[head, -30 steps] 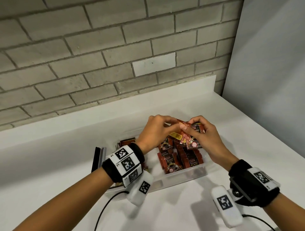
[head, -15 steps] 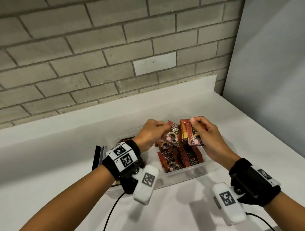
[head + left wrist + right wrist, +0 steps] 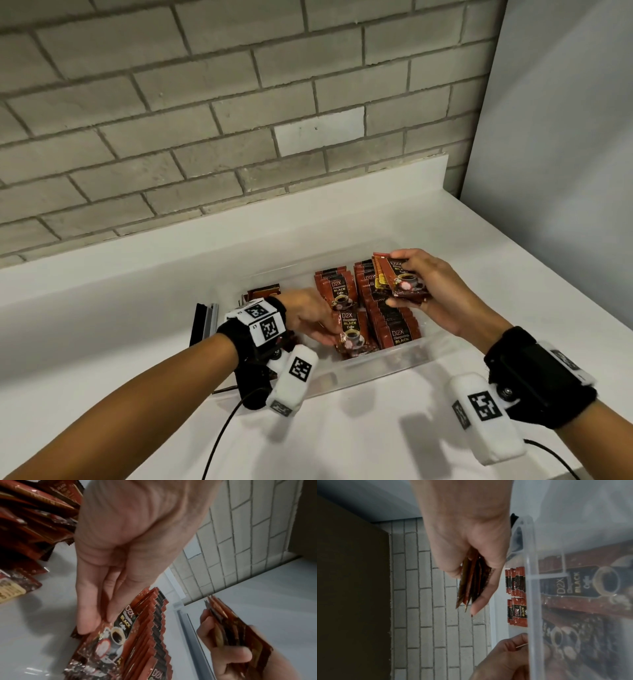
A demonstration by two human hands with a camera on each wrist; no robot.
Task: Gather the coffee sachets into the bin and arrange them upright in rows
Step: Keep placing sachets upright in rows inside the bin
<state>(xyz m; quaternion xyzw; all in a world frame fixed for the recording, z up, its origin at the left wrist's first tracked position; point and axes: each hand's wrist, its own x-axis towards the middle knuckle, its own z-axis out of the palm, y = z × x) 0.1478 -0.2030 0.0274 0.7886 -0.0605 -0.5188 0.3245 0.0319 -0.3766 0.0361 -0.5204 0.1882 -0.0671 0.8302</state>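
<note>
A clear plastic bin stands on the white counter and holds red-brown "D2X Black Coffee" sachets in upright rows. My left hand is down inside the bin and pinches the front sachet of the near middle row; in the left wrist view its fingers pinch that sachet. My right hand hovers above the bin's right side and grips a small stack of sachets, seen edge-on in the right wrist view. More sachets lie at the bin's left end.
A dark flat object with a metal edge stands just left of the bin. The brick wall runs behind the counter and a grey panel closes the right side. White counter surface lies in front of the bin.
My left hand has gone from the stack held in the air down into the bin with one sachet. My right hand has stayed above the bin with the rest of the stack.
</note>
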